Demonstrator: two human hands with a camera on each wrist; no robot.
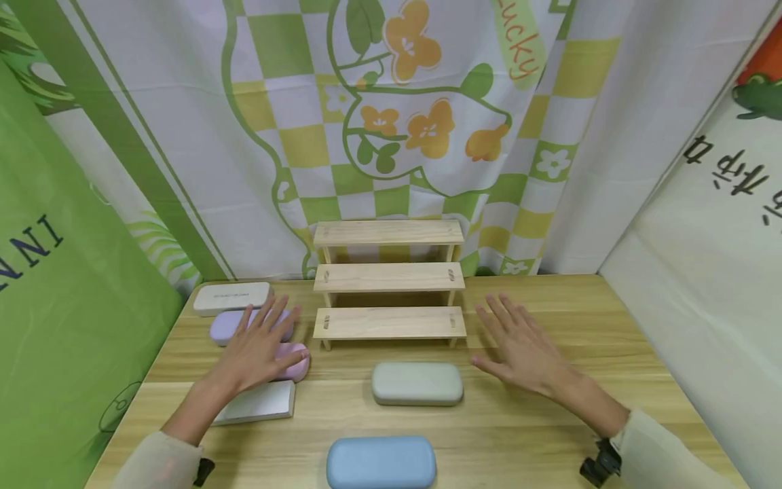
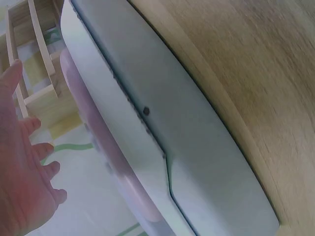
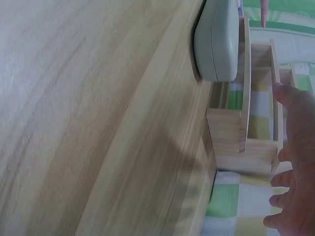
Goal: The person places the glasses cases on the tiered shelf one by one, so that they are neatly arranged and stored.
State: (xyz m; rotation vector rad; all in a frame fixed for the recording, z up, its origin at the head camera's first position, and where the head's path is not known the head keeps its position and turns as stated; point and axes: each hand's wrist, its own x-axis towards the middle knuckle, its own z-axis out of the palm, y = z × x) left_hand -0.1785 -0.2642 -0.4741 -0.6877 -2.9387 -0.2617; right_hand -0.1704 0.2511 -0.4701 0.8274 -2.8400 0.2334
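My left hand (image 1: 255, 350) hovers with spread fingers over a lilac case (image 1: 226, 327) and a pink case (image 1: 296, 367) at the left of the table. Under that wrist lies a silver-grey case (image 1: 259, 402), seen close up as a grey case (image 2: 147, 113) in the left wrist view. My right hand (image 1: 522, 343), fingers spread, is held to the right of a three-step wooden stand (image 1: 389, 322) and holds nothing. Nearest to it is a grey-green glasses case (image 1: 417, 384), in front of the stand. A blue case (image 1: 381, 463) lies closest to me.
A white case (image 1: 232, 297) lies at the table's back left corner. Behind the wooden table (image 1: 550, 435) hangs a patterned curtain (image 1: 427, 136). A green cloth (image 1: 67, 272) borders the left side and a white printed cloth (image 1: 715, 272) the right.
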